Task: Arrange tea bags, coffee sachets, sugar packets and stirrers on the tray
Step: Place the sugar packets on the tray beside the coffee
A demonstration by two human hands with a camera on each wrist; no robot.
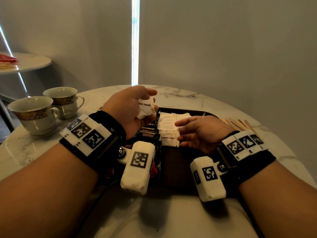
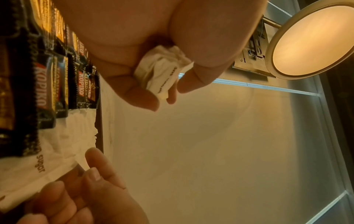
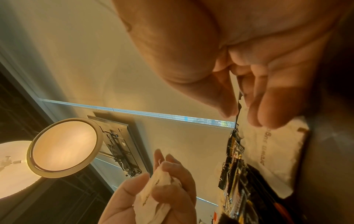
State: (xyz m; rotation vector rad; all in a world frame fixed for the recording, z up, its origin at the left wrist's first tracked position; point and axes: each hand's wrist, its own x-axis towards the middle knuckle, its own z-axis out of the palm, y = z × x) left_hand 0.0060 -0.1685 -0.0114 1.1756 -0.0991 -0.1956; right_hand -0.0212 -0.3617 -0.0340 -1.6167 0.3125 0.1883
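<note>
Sugar packets (image 1: 145, 107) bunched inside left hand (image 1: 130, 109) grip, above tray (image 1: 173, 167).

two teacups (image 1: 46, 110) are standing on the table. one tray (image 1: 173, 169) is holding one row of kopiko sachets (image 1: 148, 134) and one row of sugar packets (image 1: 169, 127); exact counts are not showing.

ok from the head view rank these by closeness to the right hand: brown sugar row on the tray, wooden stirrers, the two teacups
1. Brown sugar row: on the tray, at the fingertips of the right hand.
2. Wooden stirrers: on the table just right of the tray, behind the wrist.
3. Teacups: far left of the table, beyond the left hand.
</note>
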